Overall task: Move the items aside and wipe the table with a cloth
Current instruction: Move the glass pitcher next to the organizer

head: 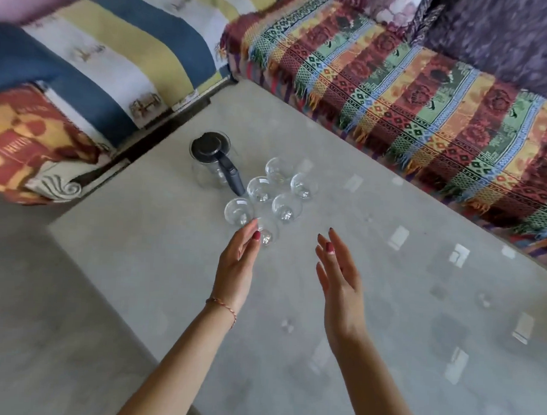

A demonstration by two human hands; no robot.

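Bench (371, 305): broad pale grey glossy slab, smooth, mirroring small bright window patches; corner at the left.
Sofa throw (411, 97): woven, many-coloured striped cloth with fringed edge, draped along the far right side of the bench.
Striped blanket (109, 59): soft fabric in blue, white and yellow bands, lying past the far left edge.
Floor (41, 322): plain grey, matte, lower left.
Jug (216, 164): clear glass body, round dark plastic lid and dark handle, standing upright near the far left corner of the bench.
Glasses (260, 189): six small clear round tumblers, upright, clustered just right of the jug, some touching.
Left hand (236, 268): fingers straight, grip loose and holding nothing; fingertips at the nearest glass (268, 232), contact not certain; thin bracelet at the wrist.
Right hand (341, 279): fingers spread and straight, grip slack, hovering over bare bench, apart from the glasses.
Cloth: not visible.
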